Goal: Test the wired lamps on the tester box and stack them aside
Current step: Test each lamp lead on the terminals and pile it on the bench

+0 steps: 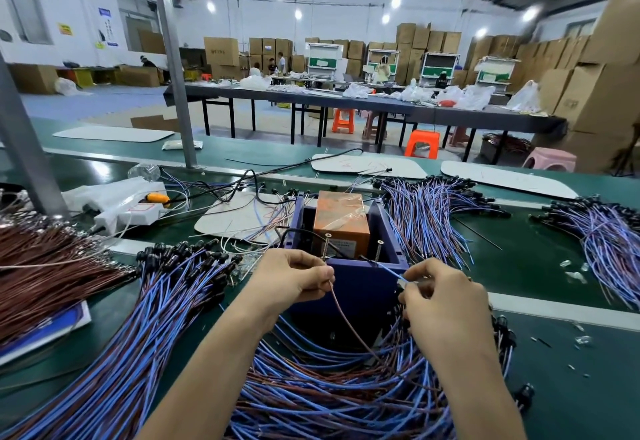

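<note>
My left hand pinches the thin brown lead of one wired lamp between thumb and forefinger. My right hand pinches its thin blue lead the same way. Both ends are held up at the near rim of the open-topped dark blue plastic tester box, which stands in the middle of the green worktop. I cannot make out the lamp's own head; it may be under my right hand. Inside the box sits an orange block wrapped in clear film, and two long bare metal screws stand upright before it, which I take for the contacts. The risk, as I judge it, is a lead slipping off its screw, so that a good lamp reads as dead. The two bare ends could also meet and short. The leads run down into the tangled heap of blue and brown wired lamps at the near edge, so pulling could snag and drag others along. A second heap lies toward the left edge.
</note>
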Demonstrator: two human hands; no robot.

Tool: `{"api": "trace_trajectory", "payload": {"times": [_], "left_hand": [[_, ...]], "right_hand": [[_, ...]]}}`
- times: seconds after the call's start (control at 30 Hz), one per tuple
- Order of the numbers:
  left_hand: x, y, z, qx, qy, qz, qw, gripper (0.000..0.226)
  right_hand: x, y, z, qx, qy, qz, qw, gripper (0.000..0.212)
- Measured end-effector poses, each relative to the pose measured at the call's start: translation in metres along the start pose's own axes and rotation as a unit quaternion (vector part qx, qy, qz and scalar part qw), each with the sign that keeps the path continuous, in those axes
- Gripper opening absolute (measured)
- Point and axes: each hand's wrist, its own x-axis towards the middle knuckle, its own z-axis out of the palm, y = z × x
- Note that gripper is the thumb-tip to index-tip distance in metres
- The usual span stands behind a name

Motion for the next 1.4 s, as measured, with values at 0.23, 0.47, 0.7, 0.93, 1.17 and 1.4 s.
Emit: {"api": "trace_trajectory", "payload": {"times": [0.23,0.47,0.7,0.93,1.17,1.4], "left_hand": [[0.001,-0.001,-0.002,0.009,-0.003,0.005,1.0,0.004],[0.001,0.002,-0.005,0.026,0.02,0.027,0.999,0.008],[-0.001,0.004,-0.003,0.045,0.041,0.036,0.997,0.008],[-0.002,0.005,-0.002,0.045,0.036,0.033,0.998,0.007],[-0.008,0.018,-0.012,0.077,0.0,0.053,0.996,0.009],[0.016,0.008,-0.067,0.359,0.268,0.076,0.891,0.008]], "right_hand": [[0.0,0.001,0.0,-0.014,-0.027,0.01,0.999,0.015],[0.002,0.004,0.001,-0.012,-0.04,0.008,0.999,0.015],[0.004,0.008,0.003,-0.013,-0.045,-0.004,0.999,0.014],[0.006,0.01,0.004,-0.008,-0.054,-0.027,0.998,0.016],[-0.004,-0.003,-0.004,0.137,-0.205,-0.145,0.958,0.009],[-0.007,-0.001,0.004,0.057,-0.35,-0.17,0.919,0.019]]}}
